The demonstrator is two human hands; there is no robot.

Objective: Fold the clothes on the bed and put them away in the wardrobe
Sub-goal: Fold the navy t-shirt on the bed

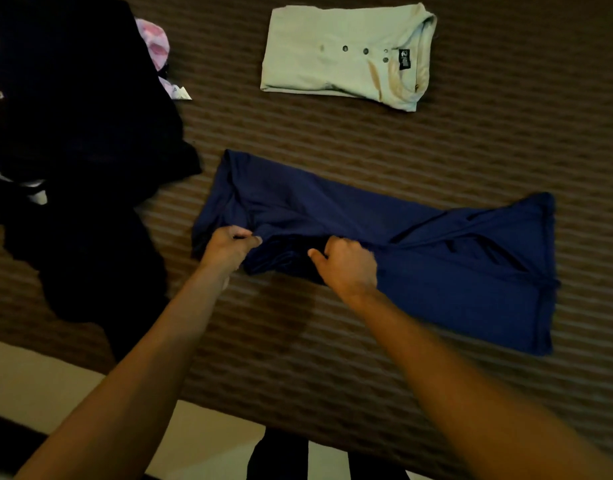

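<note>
Navy shirt [384,237] lay flat on the bed [332,133]; left hand [225,249] and right hand [346,266] each pinched its near edge, apparently for folding.

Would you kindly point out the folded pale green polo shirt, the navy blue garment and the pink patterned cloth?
Folded pale green polo shirt [318,60]: head view, plain front panel.
Navy blue garment [454,271]: head view, flat middle section.
Pink patterned cloth [155,43]: head view, exposed upper part beside the dark pile.

The bedcover [332,358] is brown with paler stripes. A navy blue garment [419,244] lies in the middle, a pale green buttoned shirt [332,53] farther off, and at far left a black pile [73,116] with pink-and-white cloth [156,43].
</note>
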